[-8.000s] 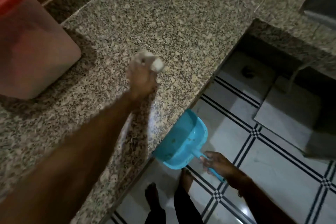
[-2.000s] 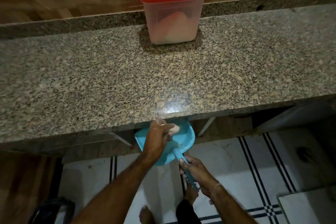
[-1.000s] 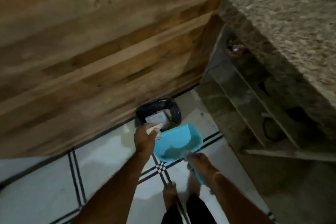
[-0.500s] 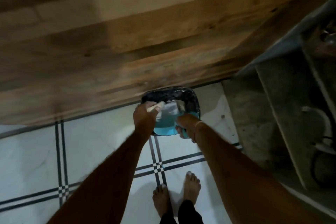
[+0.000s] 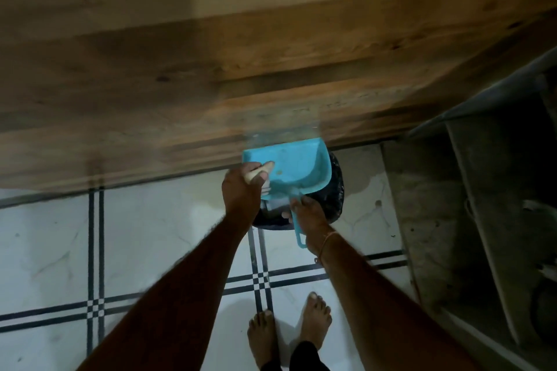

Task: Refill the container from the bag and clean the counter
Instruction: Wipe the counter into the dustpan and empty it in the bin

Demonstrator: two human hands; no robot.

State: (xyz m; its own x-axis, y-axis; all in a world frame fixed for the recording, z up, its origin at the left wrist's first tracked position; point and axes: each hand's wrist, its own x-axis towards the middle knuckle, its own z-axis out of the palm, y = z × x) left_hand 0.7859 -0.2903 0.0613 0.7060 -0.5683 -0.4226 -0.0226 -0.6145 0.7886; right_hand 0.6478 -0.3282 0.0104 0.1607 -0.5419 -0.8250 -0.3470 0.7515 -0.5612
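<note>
A blue dustpan [image 5: 297, 167] hangs above a black-lined bin [image 5: 333, 200] on the floor, with its scoop turned up toward me and almost nothing in it. My right hand [image 5: 309, 214] grips the dustpan's handle. At the pan's left edge my left hand [image 5: 241, 191] is closed around a small pale brush [image 5: 256, 173]. The bin is mostly hidden behind the pan and my hands. The container, the bag and the counter top are out of view.
A wooden panel wall [image 5: 211, 54] rises right behind the bin. Grey shelving under the counter [image 5: 482, 189] stands to the right. White floor tiles with black lines [image 5: 135, 250] spread to the left, and my bare feet [image 5: 289, 334] stand below.
I turned from the counter to the floor bin with dustpan and brush. Over the last half second the pan has lifted from tipped into the bin to scoop up above it.
</note>
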